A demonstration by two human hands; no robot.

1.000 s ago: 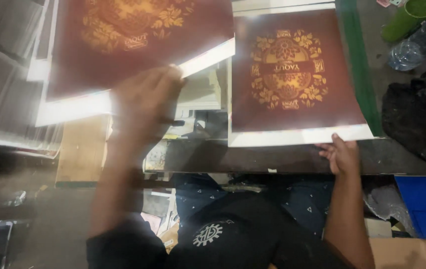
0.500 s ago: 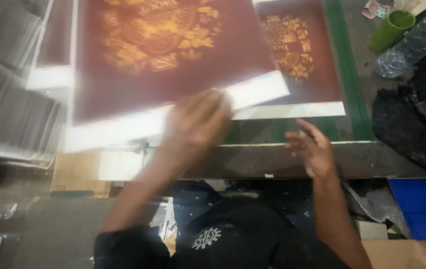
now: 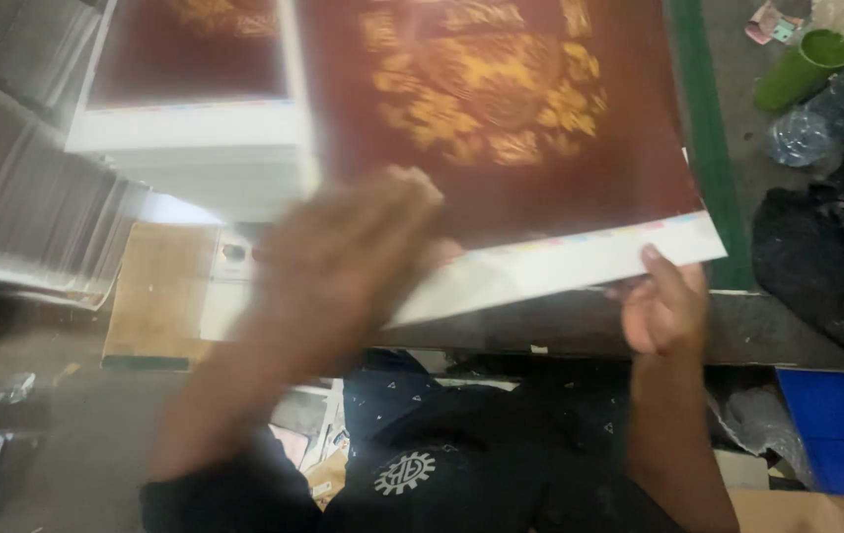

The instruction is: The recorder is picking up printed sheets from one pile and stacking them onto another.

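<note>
Two hands met on one printed sheet [image 3: 501, 128] as I watched remotely. Half a second earlier the left hand [image 3: 343, 266] carried it alone; now, motion-blurred, it lay flat on the near white margin, fingers seemingly together, while the right hand [image 3: 663, 306] had arrived, thumb on top, clamping the right corner. I judged the sheet under two-handed control. It was maroon with a gold ornamental crest, lying beside a stack [image 3: 185, 118] of similar sheets.

Head cam, looking down, close over hands [image 3: 659, 311].
</note>
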